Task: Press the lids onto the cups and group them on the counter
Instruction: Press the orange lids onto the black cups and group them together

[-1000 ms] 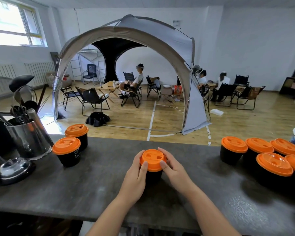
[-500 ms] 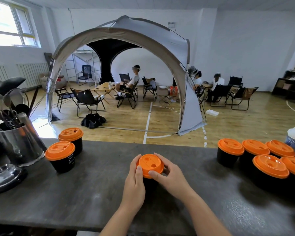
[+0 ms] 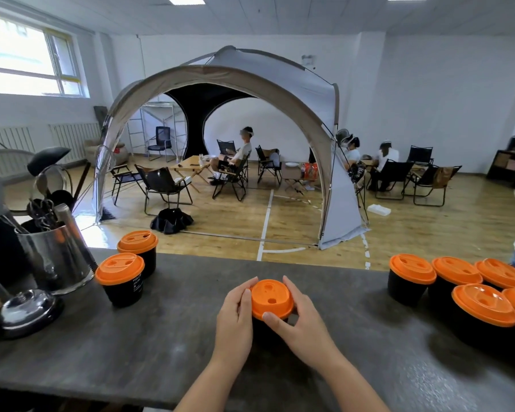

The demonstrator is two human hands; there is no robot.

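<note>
Dark grey tabletop [image 3: 167, 346], long, spanning the near foreground, with an open hall and a large arched tent [image 3: 229, 93] behind it. Right cluster [image 3: 458, 281]: five black cups with orange lids, packed touching or nearly so at the tabletop's right end, apparently the gathering spot for finished pieces. Left pair [image 3: 128, 269]: two further lidded cups standing just beside each other near the far left edge, well apart from the right cluster and likely yet to be brought over. Steel utensil holder [image 3: 55, 260] and a domed metal bell [image 3: 27, 310], left end, unrelated to the work. Centre cup [image 3: 260, 328]: black, mostly hidden by the hands, standing on the tabletop directly before the person. Its orange lid [image 3: 271, 298] sits on top; whether the rim is fully seated cannot be told. Left hand [image 3: 235, 319]: fingers curled against the lid's left edge, steadying the cup. Right hand [image 3: 301, 322]: wrapped round the right side, thumb on the near rim, placed to push the lid down evenly.
</note>
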